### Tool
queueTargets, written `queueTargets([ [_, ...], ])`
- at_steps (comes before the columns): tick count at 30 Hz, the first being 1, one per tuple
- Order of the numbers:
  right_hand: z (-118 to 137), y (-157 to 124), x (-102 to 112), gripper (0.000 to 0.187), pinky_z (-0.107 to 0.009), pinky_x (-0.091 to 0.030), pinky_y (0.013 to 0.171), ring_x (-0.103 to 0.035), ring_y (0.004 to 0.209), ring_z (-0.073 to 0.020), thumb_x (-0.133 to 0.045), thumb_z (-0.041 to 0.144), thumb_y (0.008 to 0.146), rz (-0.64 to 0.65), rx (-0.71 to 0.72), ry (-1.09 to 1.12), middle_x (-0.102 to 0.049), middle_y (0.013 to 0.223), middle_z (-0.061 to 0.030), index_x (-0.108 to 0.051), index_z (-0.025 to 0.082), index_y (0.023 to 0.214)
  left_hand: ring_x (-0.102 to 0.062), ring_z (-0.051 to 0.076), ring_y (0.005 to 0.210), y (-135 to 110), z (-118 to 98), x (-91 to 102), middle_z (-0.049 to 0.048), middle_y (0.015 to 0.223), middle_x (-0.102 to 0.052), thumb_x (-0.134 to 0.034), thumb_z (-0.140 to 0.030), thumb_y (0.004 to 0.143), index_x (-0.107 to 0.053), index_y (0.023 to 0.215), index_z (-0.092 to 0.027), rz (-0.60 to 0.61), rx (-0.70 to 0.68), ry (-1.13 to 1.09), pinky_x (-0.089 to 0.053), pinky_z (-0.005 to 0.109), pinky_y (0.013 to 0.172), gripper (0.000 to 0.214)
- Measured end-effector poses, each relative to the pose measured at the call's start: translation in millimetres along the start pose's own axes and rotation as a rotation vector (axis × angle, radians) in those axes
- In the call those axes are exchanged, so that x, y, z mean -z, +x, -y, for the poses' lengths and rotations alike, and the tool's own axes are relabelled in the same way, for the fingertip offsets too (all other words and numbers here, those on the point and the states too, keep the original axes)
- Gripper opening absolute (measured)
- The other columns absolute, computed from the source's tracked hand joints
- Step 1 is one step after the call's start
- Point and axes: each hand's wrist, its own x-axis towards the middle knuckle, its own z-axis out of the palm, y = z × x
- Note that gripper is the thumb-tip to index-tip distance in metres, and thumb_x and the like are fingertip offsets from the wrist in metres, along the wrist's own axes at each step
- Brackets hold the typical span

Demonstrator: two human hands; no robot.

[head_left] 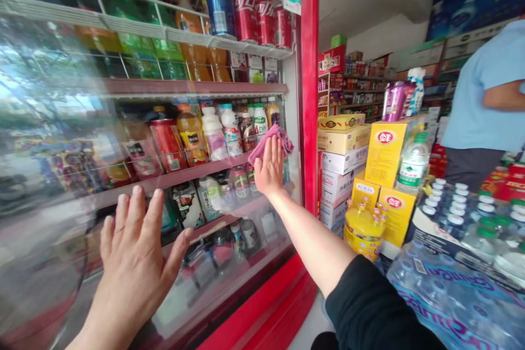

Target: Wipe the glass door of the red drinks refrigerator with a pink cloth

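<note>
A red drinks fridge (308,93) with a glass door (61,136) fills the left of the view. My right hand (269,167) lies flat against the glass near the door's right edge, pressing a pink cloth (273,139) under its fingers. My left hand (133,254) is spread open, palm on the lower left part of the glass, holding nothing. Behind the glass stand shelves of bottles and cans (246,11).
Stacked cardboard cartons (343,145) and yellow boxes (385,158) stand right of the fridge. Shrink-wrapped packs of water bottles (463,279) fill the lower right. A person in a light blue shirt (484,93) stands at the far right. Shop shelves (361,85) run behind.
</note>
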Motion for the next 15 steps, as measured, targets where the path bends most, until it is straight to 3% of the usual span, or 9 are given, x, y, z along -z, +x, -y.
queueTargets([
  [4, -46.2, 16.4, -1.4, 0.073, -0.056, -0.019, 0.139, -0.010, 0.172, -0.0293, -0.024, 0.035, 0.111, -0.101, -0.327, 0.004, -0.018, 0.182, -0.0233, -0.022, -0.003, 0.174, -0.009, 0.039, 0.173, 6.6, -13.2, -8.6, 0.0135, 0.186, -0.006, -0.041, -0.059, 0.107, -0.011, 0.179, -0.026, 0.007, -0.013, -0.013, -0.018, 0.069, 0.137, 0.085],
  [7, -61.5, 8.4, -5.0, 0.074, -0.055, -0.022, 0.138, -0.018, 0.171, -0.0312, -0.025, 0.036, 0.110, -0.144, -0.465, 0.024, -0.025, 0.179, -0.0262, -0.029, -0.006, 0.171, -0.009, 0.040, 0.173, 9.4, -20.8, -13.8, 0.0154, 0.186, -0.008, -0.041, -0.058, 0.108, -0.014, 0.179, -0.024, 0.002, -0.022, -0.026, -0.019, 0.069, 0.136, 0.083],
  [12, -49.2, -5.1, -15.7, 0.071, -0.060, -0.030, 0.134, -0.026, 0.168, -0.0343, -0.028, 0.034, 0.110, -0.211, -0.593, 0.072, -0.032, 0.174, -0.0326, -0.036, -0.008, 0.168, -0.013, 0.042, 0.172, 13.1, -32.9, -20.5, 0.0160, 0.185, -0.011, -0.043, -0.056, 0.108, -0.012, 0.179, -0.028, 0.009, -0.011, -0.057, -0.022, 0.070, 0.135, 0.083],
  [15, -18.0, -8.7, -11.6, 0.071, -0.061, -0.029, 0.134, -0.021, 0.170, -0.0349, -0.033, 0.028, 0.109, -0.146, -0.522, 0.063, -0.028, 0.176, -0.0326, -0.032, -0.009, 0.169, -0.015, 0.042, 0.172, 16.8, -37.3, -22.4, 0.0156, 0.185, -0.013, -0.043, -0.057, 0.106, -0.012, 0.179, -0.030, 0.000, -0.013, -0.107, -0.022, 0.070, 0.135, 0.084],
])
